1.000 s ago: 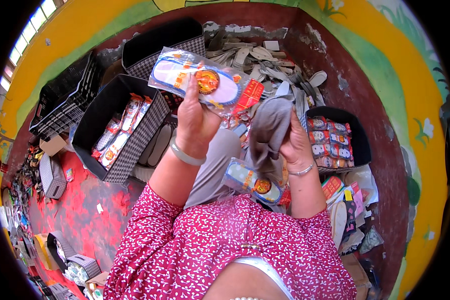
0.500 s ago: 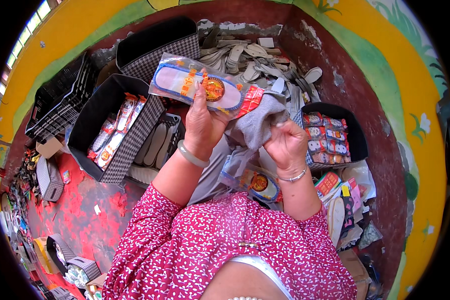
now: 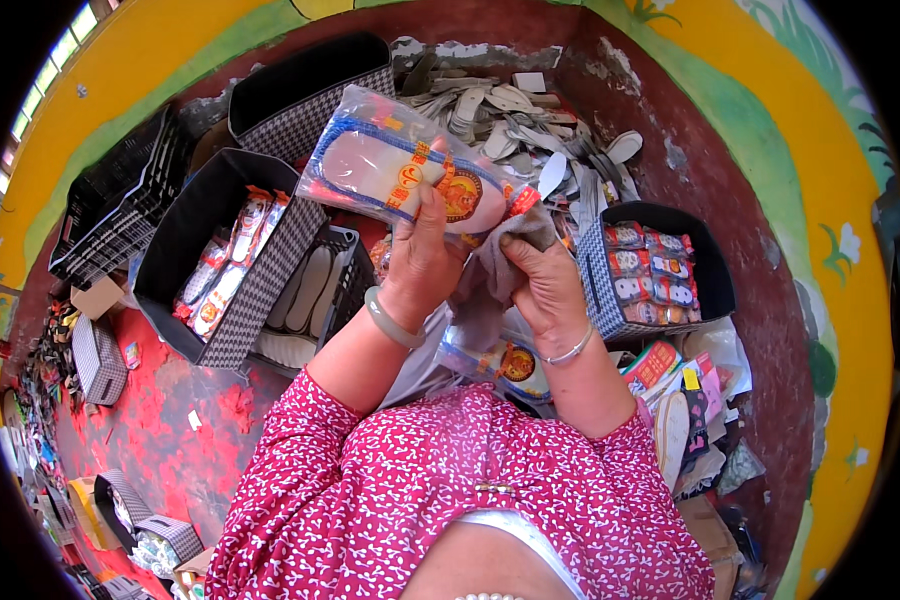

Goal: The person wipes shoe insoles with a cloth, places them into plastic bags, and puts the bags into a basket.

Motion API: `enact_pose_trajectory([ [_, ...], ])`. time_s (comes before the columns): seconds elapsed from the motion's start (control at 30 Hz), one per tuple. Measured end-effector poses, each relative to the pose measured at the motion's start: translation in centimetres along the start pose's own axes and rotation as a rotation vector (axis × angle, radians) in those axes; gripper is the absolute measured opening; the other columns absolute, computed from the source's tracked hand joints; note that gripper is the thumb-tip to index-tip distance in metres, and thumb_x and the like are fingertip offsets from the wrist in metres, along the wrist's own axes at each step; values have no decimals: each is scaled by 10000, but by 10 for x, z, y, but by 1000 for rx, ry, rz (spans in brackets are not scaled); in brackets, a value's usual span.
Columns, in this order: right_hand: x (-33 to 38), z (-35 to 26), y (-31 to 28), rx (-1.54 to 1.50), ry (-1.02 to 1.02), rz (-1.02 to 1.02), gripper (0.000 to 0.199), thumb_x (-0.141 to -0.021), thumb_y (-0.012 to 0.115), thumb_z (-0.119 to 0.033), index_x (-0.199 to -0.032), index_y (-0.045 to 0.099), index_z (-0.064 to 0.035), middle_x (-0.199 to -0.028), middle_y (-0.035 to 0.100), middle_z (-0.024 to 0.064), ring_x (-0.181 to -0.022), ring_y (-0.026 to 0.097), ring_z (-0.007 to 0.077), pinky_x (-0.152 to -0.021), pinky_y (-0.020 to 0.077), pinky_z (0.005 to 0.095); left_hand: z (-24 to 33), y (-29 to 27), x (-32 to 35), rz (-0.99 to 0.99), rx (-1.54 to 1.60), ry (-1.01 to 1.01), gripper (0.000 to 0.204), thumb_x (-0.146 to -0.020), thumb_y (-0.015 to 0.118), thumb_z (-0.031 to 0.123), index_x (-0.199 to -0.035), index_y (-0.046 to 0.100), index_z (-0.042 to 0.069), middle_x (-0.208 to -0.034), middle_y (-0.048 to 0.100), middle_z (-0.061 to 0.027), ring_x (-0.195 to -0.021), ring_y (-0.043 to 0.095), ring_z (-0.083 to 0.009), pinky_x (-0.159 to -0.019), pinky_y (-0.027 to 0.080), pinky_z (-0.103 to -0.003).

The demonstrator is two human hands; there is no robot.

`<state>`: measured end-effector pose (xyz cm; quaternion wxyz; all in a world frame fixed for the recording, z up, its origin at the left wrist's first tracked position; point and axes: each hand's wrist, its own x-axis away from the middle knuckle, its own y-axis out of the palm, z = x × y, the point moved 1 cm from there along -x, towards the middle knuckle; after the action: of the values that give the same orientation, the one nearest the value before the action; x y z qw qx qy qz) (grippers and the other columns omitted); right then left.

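Packet [image 3: 370, 165] slanting down rightward, its red end [image 3: 523, 202] nearest your right hand [image 3: 548, 285].
Your left hand [image 3: 425, 258] pinches its lower edge; your right pinches grey cloth [image 3: 482, 285].

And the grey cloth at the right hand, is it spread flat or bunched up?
Bunched up: the grey cloth hangs in creased folds from the right hand, not stretched out flat.

Just before twelve o'clock, the flat, clear plastic packet [image 3: 370, 165] shows pale pink edged in blue, with orange markings and a round red-and-gold emblem [image 3: 460, 195]. The soft fabric cloth [image 3: 485, 278], near centre toward two, is plain grey. At nine, the open rectangular fabric box [image 3: 262, 280] wears black-and-white houndstooth outside, black inside. At six, the loose cloth blouse [image 3: 450, 460] is magenta-red, scattered with small white motifs.
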<state>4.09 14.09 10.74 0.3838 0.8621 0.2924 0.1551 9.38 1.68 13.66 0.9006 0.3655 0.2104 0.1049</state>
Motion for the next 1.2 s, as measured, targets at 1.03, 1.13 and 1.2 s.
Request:
enact_pose_trajectory([
  [1.03,14,-94,52,1352,-275,-404,157,-850,589,-120,-969,612,-22,-766,621,131,-668,580,200,-633,466,316,67,17,-13,-566,-1117,-445,267,-808,707,175,-963,652,-36,-761,642,-28,-721,535,-43,-642,469,-243],
  [1.13,15,-100,55,1485,-210,-515,163,-829,595,-130,-953,598,-24,-808,620,167,-717,599,306,-654,470,362,63,15,-2,-497,-1036,-509,227,-825,697,170,-938,670,-25,-738,632,0,-707,516,-35,-618,457,-234],
  [1.2,17,-104,60,1571,-186,-570,166,-818,597,-131,-944,586,-24,-831,619,180,-765,599,357,-671,470,389,59,11,3,-497,-1029,-461,256,-823,698,217,-930,675,-14,-709,623,-25,-674,515,-51,-597,452,-257],
])
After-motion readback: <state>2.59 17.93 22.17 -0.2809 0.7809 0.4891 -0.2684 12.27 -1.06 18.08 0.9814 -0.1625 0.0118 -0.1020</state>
